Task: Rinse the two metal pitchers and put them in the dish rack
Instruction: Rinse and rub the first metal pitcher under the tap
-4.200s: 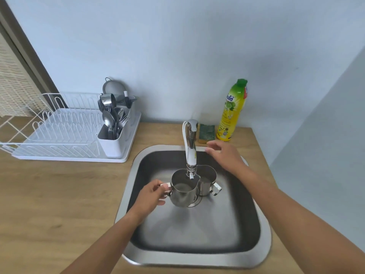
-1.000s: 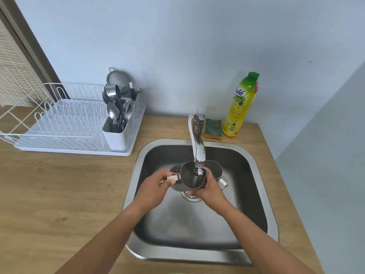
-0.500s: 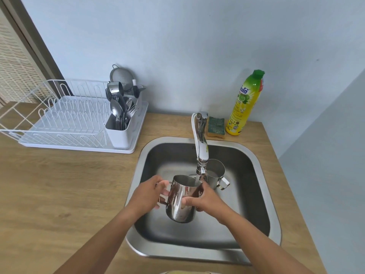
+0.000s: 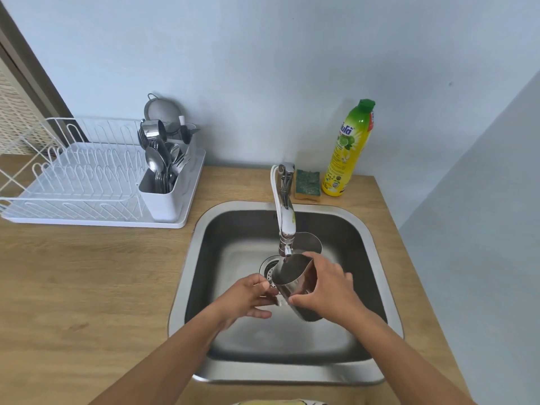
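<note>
Pitcher [image 4: 295, 283], upright half a second ago, now tipped toward the drain, right hand [image 4: 327, 287] clasping its body, left hand [image 4: 248, 296] pinching its handle: emptying, racking pending.

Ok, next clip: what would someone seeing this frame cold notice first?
First, the two hands over the sink: the right hand grips a tilted metal pitcher just under the faucet, the left hand at its near side. A second pitcher stands behind it in the basin. Next, the bright yellow soap bottle by the wall and the white dish rack on the left.
</note>
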`<state>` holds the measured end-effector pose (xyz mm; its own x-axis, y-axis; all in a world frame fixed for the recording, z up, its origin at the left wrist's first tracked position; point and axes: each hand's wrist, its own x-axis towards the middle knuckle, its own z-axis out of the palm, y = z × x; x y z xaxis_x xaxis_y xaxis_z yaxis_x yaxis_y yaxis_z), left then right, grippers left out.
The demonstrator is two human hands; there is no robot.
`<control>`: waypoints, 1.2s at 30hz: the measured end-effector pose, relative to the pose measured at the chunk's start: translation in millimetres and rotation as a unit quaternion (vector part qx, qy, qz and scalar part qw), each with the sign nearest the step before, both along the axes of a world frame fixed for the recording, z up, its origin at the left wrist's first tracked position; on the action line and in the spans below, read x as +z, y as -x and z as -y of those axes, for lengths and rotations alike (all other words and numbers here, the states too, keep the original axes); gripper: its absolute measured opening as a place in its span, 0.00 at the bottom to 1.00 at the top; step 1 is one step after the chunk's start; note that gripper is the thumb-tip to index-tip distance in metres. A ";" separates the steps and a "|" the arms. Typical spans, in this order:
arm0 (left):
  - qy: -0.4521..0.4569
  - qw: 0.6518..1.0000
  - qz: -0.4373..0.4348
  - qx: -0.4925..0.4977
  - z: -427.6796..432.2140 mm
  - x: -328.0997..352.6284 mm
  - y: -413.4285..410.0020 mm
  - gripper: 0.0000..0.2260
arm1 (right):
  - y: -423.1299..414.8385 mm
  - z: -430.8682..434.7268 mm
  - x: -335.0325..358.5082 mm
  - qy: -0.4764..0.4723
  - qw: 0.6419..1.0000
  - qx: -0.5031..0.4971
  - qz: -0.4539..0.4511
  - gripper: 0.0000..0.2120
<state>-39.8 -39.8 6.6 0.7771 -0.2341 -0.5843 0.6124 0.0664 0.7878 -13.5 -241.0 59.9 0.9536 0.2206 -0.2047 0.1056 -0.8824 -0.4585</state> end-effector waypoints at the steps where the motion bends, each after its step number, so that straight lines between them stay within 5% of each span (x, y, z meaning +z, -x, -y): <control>1: 0.002 1.000 0.003 0.000 3.1 1.3 -3.6 0.05 | -1.3 1.8 0.9 0.008 1.000 0.005 0.012 0.45; 9: -0.047 0.994 0.093 0.045 9.0 13.2 -31.7 0.04 | -21.1 9.5 -4.4 -0.078 0.994 0.001 0.072 0.43; 15: -0.162 0.973 0.146 0.071 1.5 26.5 -36.7 0.06 | -34.7 -0.9 -20.7 -0.204 0.978 -0.023 0.034 0.43; 22: -0.398 0.888 0.231 0.016 -23.3 44.4 -25.5 0.04 | -34.1 -30.4 -40.6 -0.264 0.962 -0.057 -0.033 0.44; 30: -0.543 0.805 0.235 -0.043 -41.1 56.5 -11.7 0.07 | -22.8 -40.3 -48.2 -0.307 0.939 -0.040 -0.150 0.40; 33: -0.512 0.829 0.218 -0.054 -45.1 50.2 -8.4 0.09 | -16.7 -31.3 -43.5 -0.305 0.931 -0.030 -0.198 0.36; 36: -0.378 0.913 0.150 -0.024 -41.8 45.7 -2.1 0.09 | -11.1 -21.2 -38.4 -0.312 0.922 -0.040 -0.224 0.31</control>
